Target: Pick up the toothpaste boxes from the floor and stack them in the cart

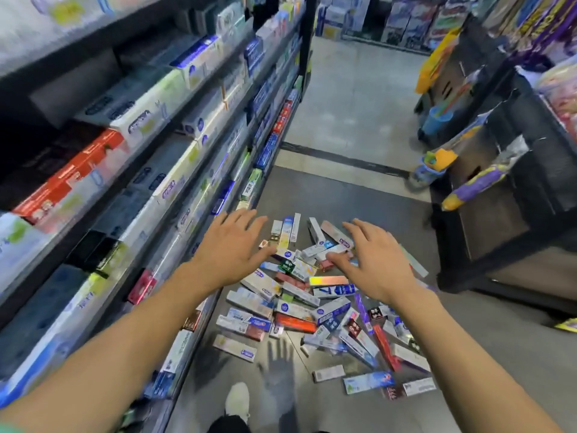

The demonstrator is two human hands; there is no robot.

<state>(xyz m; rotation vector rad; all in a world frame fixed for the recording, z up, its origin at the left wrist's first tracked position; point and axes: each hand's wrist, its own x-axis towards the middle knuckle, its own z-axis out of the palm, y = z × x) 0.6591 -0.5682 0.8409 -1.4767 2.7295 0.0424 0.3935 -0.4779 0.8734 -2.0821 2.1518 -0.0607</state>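
A heap of several toothpaste boxes lies scattered on the grey floor of a shop aisle, in white, blue, red and silver. My left hand hovers above the heap's left side, fingers spread and straight, holding nothing. My right hand hangs over the right side of the heap, fingers likewise spread and empty. Both arms reach forward from the bottom corners. No cart is in view.
Tall shelves full of boxed toothpaste line the left side. A dark display stand with hanging goods stands at the right. My white shoe is on the floor below the heap. The aisle floor runs on ahead.
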